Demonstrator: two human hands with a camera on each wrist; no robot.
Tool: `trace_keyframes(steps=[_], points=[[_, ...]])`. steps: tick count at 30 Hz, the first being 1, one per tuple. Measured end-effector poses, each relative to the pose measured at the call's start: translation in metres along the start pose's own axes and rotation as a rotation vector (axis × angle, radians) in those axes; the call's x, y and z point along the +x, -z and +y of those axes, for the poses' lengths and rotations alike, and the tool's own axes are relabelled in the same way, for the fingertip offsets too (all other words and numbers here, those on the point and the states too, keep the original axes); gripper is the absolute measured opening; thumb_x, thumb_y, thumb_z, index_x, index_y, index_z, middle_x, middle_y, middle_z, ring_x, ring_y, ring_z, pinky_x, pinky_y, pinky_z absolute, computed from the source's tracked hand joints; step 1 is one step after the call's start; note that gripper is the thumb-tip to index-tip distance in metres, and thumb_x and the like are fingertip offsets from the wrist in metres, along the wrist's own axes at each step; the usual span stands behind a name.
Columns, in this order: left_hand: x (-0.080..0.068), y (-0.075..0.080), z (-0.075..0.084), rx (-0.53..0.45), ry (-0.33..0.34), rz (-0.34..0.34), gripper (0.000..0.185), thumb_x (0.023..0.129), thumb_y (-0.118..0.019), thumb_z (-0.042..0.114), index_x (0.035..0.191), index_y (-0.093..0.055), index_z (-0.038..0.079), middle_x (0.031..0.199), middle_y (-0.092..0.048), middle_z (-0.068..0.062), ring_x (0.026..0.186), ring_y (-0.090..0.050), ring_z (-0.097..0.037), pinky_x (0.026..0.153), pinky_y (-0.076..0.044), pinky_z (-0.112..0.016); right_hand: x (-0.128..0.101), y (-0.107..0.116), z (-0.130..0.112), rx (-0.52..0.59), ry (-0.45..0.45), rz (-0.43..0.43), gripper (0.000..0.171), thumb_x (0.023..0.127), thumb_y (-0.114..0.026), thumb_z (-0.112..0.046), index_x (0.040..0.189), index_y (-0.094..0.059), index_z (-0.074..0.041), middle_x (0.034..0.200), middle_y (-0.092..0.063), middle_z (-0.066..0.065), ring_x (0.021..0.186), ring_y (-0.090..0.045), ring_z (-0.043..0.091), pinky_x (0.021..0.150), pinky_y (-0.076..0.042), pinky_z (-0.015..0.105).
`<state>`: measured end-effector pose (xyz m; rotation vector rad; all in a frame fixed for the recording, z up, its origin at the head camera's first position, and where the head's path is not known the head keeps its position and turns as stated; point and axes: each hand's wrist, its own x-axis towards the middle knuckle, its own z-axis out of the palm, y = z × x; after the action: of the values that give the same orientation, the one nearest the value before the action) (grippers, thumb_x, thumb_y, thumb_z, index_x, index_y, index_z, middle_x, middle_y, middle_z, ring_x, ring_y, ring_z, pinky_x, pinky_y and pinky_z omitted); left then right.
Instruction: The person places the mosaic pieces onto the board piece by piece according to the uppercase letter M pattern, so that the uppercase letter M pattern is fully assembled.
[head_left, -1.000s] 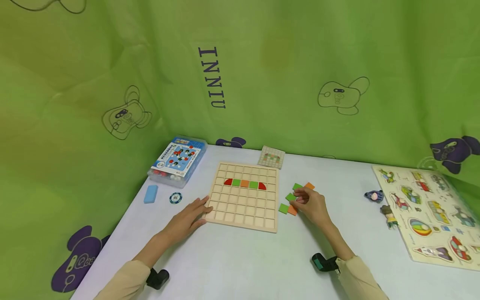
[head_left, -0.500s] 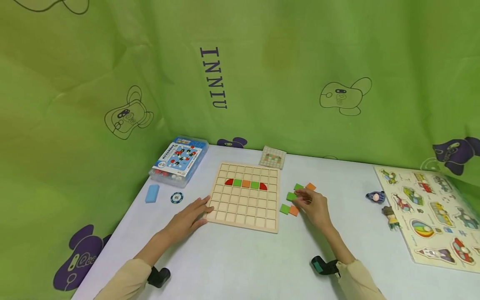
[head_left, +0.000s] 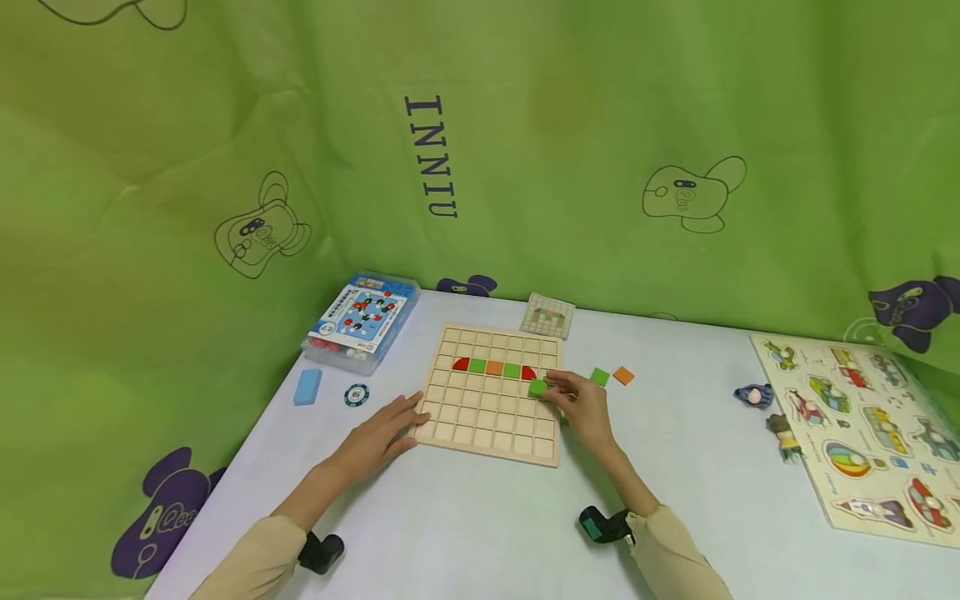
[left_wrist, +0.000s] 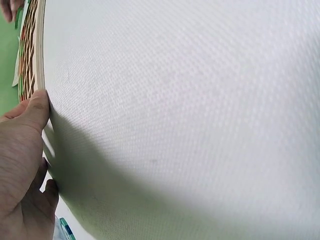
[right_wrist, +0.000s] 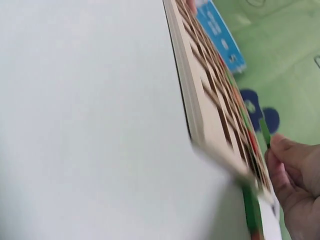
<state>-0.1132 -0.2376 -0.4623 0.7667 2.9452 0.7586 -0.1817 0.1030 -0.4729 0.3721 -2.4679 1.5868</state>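
Table [head_left: 487, 533]: pale white cloth surface, backed by a green curtain [head_left: 525, 150] printed with cartoon outlines and dark lettering.

Picture puzzle [head_left: 862, 433]: large board with vehicle pieces, at the far right edge of the table, well apart from both hands.

Grid board [head_left: 491, 417]: square wooden tray of small cells, centre of the table. Its second row holds a line of pieces: red, green, orange, green, red.

Plastic box [head_left: 360, 321]: clear case with a blue printed lid, left of the grid board's far corner.

Pattern card [head_left: 547, 315]: small checked card just behind the grid board.

Left hand [head_left: 375, 437]: fingers spread flat on the table, fingertips touching the near left edge of the grid board; the left wrist view shows the thumb against that edge.

Right hand [head_left: 581, 408]: over the grid board's right edge, pinching a green tile [head_left: 537, 387] at the fingertips. The tile sits over the third row, just below the red piece that ends the line.

Blue block [head_left: 307, 386] and round chip [head_left: 356, 394]: left of the board, near each other.

Two small figures [head_left: 753, 394]: beside the picture puzzle.

Loose green tile [head_left: 599, 377] and orange tile [head_left: 623, 375]: on the table right of the board, just beyond the right hand, nothing lying between.
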Motion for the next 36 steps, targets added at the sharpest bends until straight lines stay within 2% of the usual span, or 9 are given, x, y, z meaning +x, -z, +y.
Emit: trace_keyframes(steps=[5,11,16,20,27,30,36], points=[[0.000,0.000,0.000,0.002,0.006,-0.007,0.039,0.095,-0.060,0.020,0.132,-0.057,0.009,0.152,-0.035,-0.011,0.137,-0.031,-0.040,0.096,-0.040,-0.062,0.007,-0.030,-0.012,0.026,0.028,-0.026,0.027,0.078,-0.074,0.004,0.104,-0.068,0.010,0.097,-0.071,0.019,0.083,-0.069,0.030,0.070,-0.057,0.027],[0.001,0.001,0.000,-0.005,0.011,-0.020,0.039,0.095,-0.060,0.019,0.133,-0.056,0.009,0.152,-0.035,-0.012,0.137,-0.031,-0.040,0.097,-0.039,-0.062,0.020,-0.066,-0.023,0.018,0.067,-0.101,0.028,0.080,-0.072,0.003,0.106,-0.067,0.011,0.099,-0.070,0.019,0.084,-0.067,0.028,0.072,-0.056,0.027],[0.001,0.000,0.000,-0.010,0.024,-0.038,0.040,0.096,-0.059,0.020,0.134,-0.055,0.010,0.153,-0.033,-0.012,0.138,-0.030,-0.039,0.097,-0.039,-0.062,0.028,-0.087,-0.031,0.029,0.076,-0.152,0.026,0.082,-0.070,0.007,0.107,-0.065,0.012,0.099,-0.069,0.021,0.085,-0.066,0.028,0.074,-0.056,0.030],[0.001,0.000,0.000,-0.007,0.026,-0.039,0.039,0.096,-0.058,0.021,0.134,-0.055,0.010,0.153,-0.033,-0.011,0.138,-0.029,-0.039,0.099,-0.039,-0.061,0.033,-0.098,-0.034,0.000,0.092,-0.177,0.026,0.082,-0.070,0.007,0.106,-0.065,0.012,0.099,-0.069,0.021,0.084,-0.066,0.027,0.073,-0.056,0.028],[0.002,0.000,0.001,0.000,0.013,-0.028,0.039,0.095,-0.060,0.020,0.133,-0.055,0.010,0.153,-0.033,-0.012,0.138,-0.031,-0.039,0.098,-0.039,-0.060,0.034,-0.102,-0.039,0.024,0.106,-0.182,0.033,0.080,-0.071,0.008,0.112,-0.062,0.013,0.104,-0.067,0.024,0.085,-0.068,0.030,0.073,-0.056,0.026],[0.001,0.000,0.001,0.006,0.013,-0.030,0.040,0.095,-0.059,0.020,0.134,-0.055,0.010,0.153,-0.033,-0.012,0.137,-0.031,-0.040,0.097,-0.040,-0.061,0.033,-0.101,-0.041,0.047,0.082,-0.204,0.033,0.082,-0.070,0.008,0.114,-0.062,0.012,0.107,-0.067,0.024,0.088,-0.068,0.030,0.074,-0.056,0.025],[0.000,0.001,0.000,0.012,0.015,-0.027,0.039,0.095,-0.061,0.020,0.132,-0.056,0.010,0.152,-0.034,-0.012,0.137,-0.032,-0.040,0.097,-0.040,-0.060,0.029,-0.081,-0.044,0.119,0.037,-0.199,0.028,0.084,-0.069,0.005,0.111,-0.063,0.011,0.107,-0.067,0.024,0.091,-0.068,0.032,0.076,-0.056,0.029]])
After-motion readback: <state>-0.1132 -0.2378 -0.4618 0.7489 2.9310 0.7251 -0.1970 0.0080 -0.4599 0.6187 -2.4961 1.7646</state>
